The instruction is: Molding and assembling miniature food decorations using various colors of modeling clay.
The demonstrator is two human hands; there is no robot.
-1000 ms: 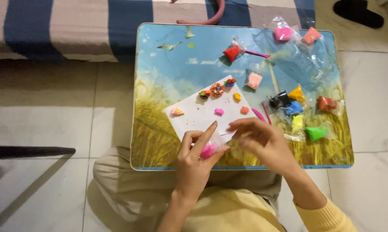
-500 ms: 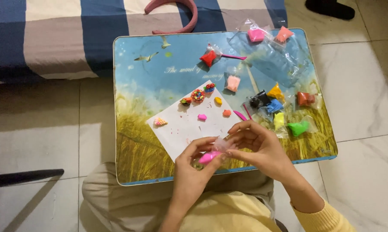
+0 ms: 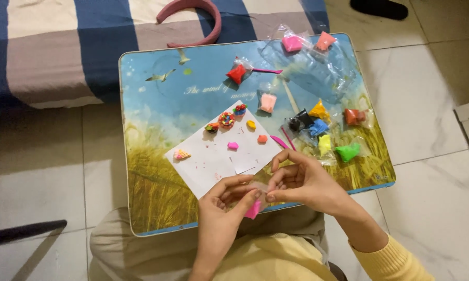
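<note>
Both hands have pulled back toward the body, off the paper, to the desk's near edge; the view has shifted too. Left hand (image 3: pixel 221 211) and right hand (image 3: pixel 302 182) meet fingertip to fingertip, both pinching a small clear plastic packet with a lump of bright pink clay (image 3: pixel 253 209) hanging at its lower end, just over the near rim of the picture-printed lap desk (image 3: pixel 156 171). Looks like the packet is being worked open or squeezed; can't tell which. White paper sheet (image 3: pixel 213 161) lies just beyond the hands with tiny clay figures on it, including a pink blob (image 3: pixel 233 145) and a round multicoloured piece (image 3: pixel 226 119). Bagged clay in green (image 3: pixel 347 152), yellow (image 3: pixel 324 143), blue (image 3: pixel 318 127) sits to the right. Pink headband (image 3: pixel 193 21) on striped bed behind.
</note>
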